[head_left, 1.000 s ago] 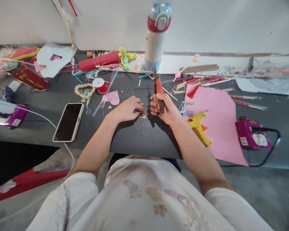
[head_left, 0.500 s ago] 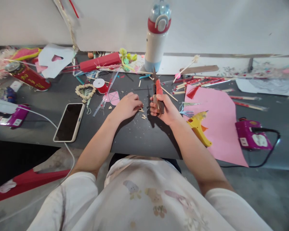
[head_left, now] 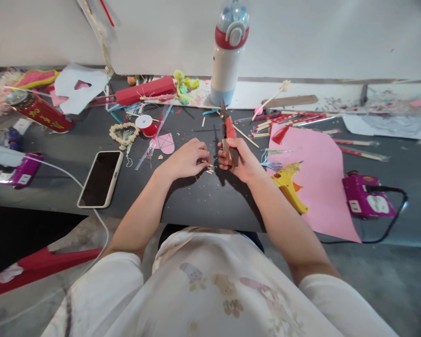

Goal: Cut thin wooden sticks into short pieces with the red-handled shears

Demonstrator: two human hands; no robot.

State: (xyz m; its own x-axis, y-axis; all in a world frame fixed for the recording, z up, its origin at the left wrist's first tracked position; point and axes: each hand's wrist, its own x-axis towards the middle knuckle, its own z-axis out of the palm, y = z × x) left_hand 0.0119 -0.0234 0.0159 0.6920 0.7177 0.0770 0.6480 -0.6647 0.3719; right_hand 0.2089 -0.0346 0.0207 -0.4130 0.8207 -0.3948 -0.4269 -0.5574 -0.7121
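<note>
My right hand [head_left: 235,158] is wrapped round pliers [head_left: 228,125] with orange and dark handles, their jaws pointing away from me toward the bottle. My left hand [head_left: 192,158] rests low over the grey table, its thumb and fingertips together at a small stick piece [head_left: 206,163]. More short cut pieces [head_left: 209,171] lie just beside those fingertips, between the two hands. Whether the left fingers grip the piece or only touch it is hard to see.
A white bottle [head_left: 226,70] stands behind the pliers. A phone [head_left: 101,179] and thread spool [head_left: 146,125] lie left. On the right are pink paper [head_left: 323,182], a yellow glue gun [head_left: 289,187], a purple box [head_left: 369,196] and wrapped sticks [head_left: 359,152].
My left hand has shifted slightly toward me, its fingertips now down at the short pieces. My right hand and the pliers have barely moved.
</note>
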